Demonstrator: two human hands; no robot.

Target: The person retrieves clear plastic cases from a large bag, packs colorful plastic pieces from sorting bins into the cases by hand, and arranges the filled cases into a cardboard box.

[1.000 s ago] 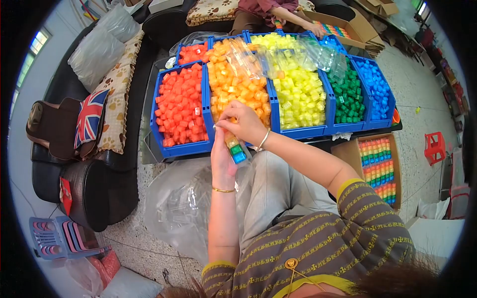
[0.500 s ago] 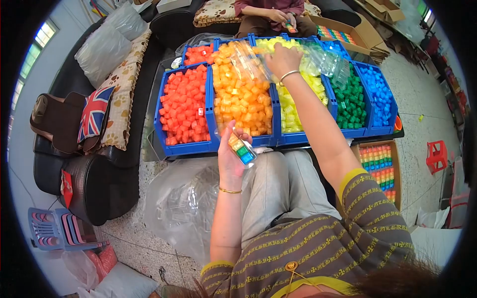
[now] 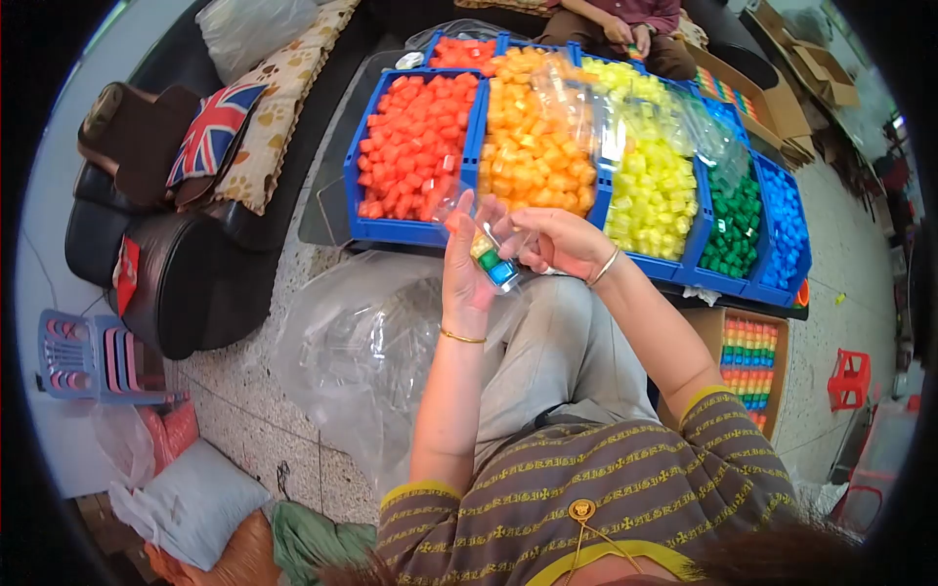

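Note:
My left hand [image 3: 467, 278] holds a clear plastic blister pack [image 3: 500, 272] with a row of small coloured cubes; blue, green and yellow show, and a reddish one sits partly behind the fingers. My right hand [image 3: 567, 242] is close against it, thumb and fingers pinched on a clear plastic piece [image 3: 504, 227] over the pack's upper end. The exact outline of that piece is hard to make out. Beyond both hands stand blue bins of cubes: red [image 3: 415, 146], orange [image 3: 535, 137], yellow [image 3: 653, 186], green [image 3: 733, 220] and blue [image 3: 785, 225].
Clear plastic packs [image 3: 708, 137] lie across the bins. A carton [image 3: 718, 352] of filled packs stands on the right, near a red stool [image 3: 848, 379]. A large plastic bag [image 3: 342, 342] lies by my left leg. Another person's hands [image 3: 625, 37] work across the bins.
My right hand has come back from the yellow bin to the blister pack in my left hand. The view has shifted, so the bins sit further right.

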